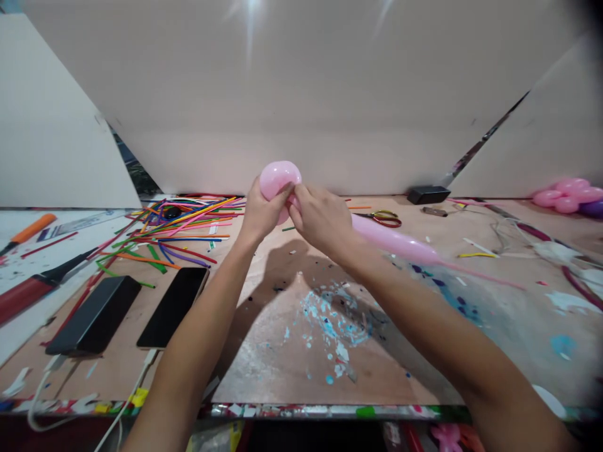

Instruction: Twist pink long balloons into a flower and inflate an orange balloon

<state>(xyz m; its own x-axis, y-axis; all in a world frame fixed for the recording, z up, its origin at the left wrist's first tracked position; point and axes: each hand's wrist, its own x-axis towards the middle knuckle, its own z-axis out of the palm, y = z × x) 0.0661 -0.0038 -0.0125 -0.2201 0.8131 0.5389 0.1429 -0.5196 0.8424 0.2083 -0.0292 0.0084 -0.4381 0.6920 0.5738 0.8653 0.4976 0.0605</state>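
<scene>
A long pink balloon (396,242) is held above the table, its front part bent into a rounded loop. My left hand (266,210) is wrapped round the loop's left side, thumb across it. Fingers of my right hand (320,213) pinch the balloon at the loop's right side, touching the left thumb. From behind my right hand the inflated length runs out to the right and ends in a thin, uninflated tail. The exact spot between the fingertips is hidden.
Many coloured uninflated balloons (188,226) lie at the left, near a black phone (174,307), a dark box (94,314) with a cable and a red-handled tool (28,298). Scissors (386,218), a black block (428,194) and pink balloon shapes (568,194) lie towards the back right.
</scene>
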